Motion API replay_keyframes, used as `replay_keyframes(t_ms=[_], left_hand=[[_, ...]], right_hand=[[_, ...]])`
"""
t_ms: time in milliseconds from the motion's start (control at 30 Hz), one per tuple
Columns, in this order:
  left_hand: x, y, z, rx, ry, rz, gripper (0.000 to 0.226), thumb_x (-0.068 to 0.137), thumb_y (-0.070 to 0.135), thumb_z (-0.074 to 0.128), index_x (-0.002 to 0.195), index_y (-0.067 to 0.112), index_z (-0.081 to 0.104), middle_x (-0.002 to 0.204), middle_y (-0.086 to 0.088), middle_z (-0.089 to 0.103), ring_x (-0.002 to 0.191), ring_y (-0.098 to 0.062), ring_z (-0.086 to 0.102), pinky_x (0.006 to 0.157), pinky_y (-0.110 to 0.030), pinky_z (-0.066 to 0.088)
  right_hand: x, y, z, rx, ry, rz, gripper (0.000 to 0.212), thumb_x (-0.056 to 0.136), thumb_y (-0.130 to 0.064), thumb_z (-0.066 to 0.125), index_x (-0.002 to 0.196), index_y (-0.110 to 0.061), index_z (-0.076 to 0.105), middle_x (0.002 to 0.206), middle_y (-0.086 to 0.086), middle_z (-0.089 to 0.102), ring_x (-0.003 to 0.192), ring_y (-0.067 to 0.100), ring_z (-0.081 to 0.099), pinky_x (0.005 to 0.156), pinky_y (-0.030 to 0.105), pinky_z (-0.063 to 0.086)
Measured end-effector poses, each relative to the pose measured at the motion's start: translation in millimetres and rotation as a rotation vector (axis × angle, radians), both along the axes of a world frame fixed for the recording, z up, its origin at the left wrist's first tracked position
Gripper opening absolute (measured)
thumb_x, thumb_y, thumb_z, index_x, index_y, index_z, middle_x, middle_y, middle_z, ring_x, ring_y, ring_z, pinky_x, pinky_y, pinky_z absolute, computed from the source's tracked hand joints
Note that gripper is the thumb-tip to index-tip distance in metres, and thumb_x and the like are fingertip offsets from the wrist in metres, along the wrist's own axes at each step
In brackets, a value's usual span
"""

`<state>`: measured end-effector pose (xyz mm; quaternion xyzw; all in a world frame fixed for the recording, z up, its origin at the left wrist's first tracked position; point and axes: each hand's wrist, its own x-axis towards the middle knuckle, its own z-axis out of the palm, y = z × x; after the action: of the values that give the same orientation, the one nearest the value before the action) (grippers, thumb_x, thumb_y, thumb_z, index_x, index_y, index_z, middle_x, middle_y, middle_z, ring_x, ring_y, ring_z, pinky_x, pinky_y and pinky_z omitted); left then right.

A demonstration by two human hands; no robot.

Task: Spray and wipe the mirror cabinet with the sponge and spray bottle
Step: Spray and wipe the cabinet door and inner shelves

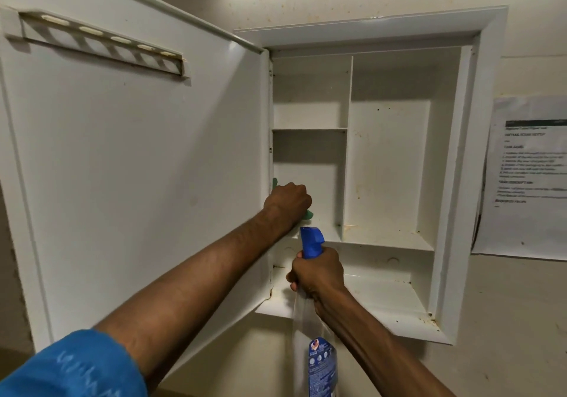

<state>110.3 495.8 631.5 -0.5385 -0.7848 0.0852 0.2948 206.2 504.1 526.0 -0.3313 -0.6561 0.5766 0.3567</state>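
Note:
The white mirror cabinet [457, 157] is recessed in the wall, its door [138, 166] swung wide open to the left. My left hand [288, 202] grips a green sponge [307, 213] against the left inner wall of the lower left compartment; only small green edges show past the fingers. My right hand [319, 271] holds the neck of a clear spray bottle [313, 335] with a blue trigger head [311, 241], upright just in front of the bottom shelf. The nozzle points into the cabinet.
Inside the cabinet are a vertical divider [349, 145], a small upper shelf [310, 129] and a wide bottom shelf [383, 292] with rust-coloured specks. A slotted rack [101, 44] is fixed to the door's inside. A printed sheet [527, 179] hangs on the wall at right.

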Motion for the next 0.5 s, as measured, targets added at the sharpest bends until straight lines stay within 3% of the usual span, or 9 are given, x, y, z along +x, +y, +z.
replay_keyframes(t_ms=[167, 300, 500], left_hand=[[2.6, 17.7, -11.1, 0.089, -0.075, 0.059, 0.03, 0.096, 0.027, 0.053, 0.113, 0.003, 0.06, 0.118, -0.011, 0.056, 0.109, -0.025, 0.056, 0.086, -0.035, 0.048], [-0.1, 25.0, -22.0, 0.193, -0.306, 0.163, 0.029, 0.089, 0.023, 0.058, 0.111, 0.004, 0.059, 0.114, -0.011, 0.058, 0.103, -0.025, 0.058, 0.077, -0.032, 0.05], [0.5, 29.3, -29.2, 0.347, -0.435, 0.199, 0.036, 0.088, 0.038, 0.059, 0.107, 0.008, 0.06, 0.106, -0.008, 0.061, 0.099, -0.023, 0.058, 0.068, -0.029, 0.043]], right_hand=[[19.5, -3.5, -3.0, -0.02, 0.039, 0.048, 0.03, 0.071, 0.003, 0.067, 0.093, -0.017, 0.059, 0.087, 0.012, 0.068, 0.077, 0.031, 0.075, 0.065, 0.04, 0.061], [36.7, -2.8, -8.6, -0.09, 0.073, 0.077, 0.022, 0.08, 0.0, 0.061, 0.095, -0.016, 0.06, 0.082, 0.008, 0.068, 0.072, 0.026, 0.076, 0.044, 0.023, 0.047], [53.0, 2.4, -15.0, -0.136, 0.103, 0.115, 0.017, 0.086, 0.003, 0.056, 0.096, -0.012, 0.06, 0.079, 0.007, 0.063, 0.066, 0.021, 0.073, 0.038, 0.019, 0.042]])
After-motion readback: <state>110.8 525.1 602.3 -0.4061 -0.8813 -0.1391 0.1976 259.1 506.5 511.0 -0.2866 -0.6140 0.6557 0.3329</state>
